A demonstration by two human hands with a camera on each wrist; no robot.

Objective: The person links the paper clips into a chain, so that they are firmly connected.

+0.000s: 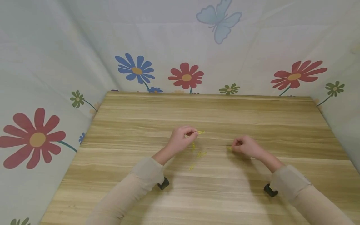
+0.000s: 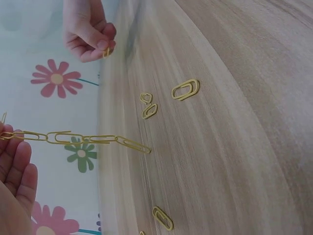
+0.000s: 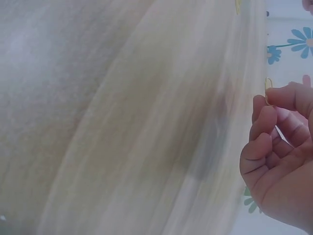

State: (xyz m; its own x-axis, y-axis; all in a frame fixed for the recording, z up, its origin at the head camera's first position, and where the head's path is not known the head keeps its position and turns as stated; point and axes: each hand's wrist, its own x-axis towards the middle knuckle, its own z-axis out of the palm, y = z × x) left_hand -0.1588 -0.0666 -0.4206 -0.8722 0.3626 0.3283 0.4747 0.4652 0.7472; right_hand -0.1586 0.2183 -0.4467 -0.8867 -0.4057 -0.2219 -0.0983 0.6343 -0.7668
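Note:
My left hand (image 1: 182, 136) pinches the upper end of a chain of linked yellow paper clips (image 2: 100, 139). The chain hangs from the fingertips, its lowest clip reaching close to the tabletop in the left wrist view. One yellow clip (image 1: 201, 132) pokes out past the left thumb and forefinger. Off to the right, my right hand (image 1: 246, 146) holds a single yellow paper clip (image 3: 268, 88) between thumb and forefinger, its other fingers curled. Between the hands, loose clips lie on the wood: a larger-looking one (image 2: 186, 90), a close pair (image 2: 149, 111), and another (image 2: 163, 218).
The wooden table (image 1: 213, 200) spreads under both hands. A white curtain (image 1: 157, 37) printed with flowers and a butterfly surrounds its back and sides. Black wrist mounts (image 1: 163, 183) show below both cuffs.

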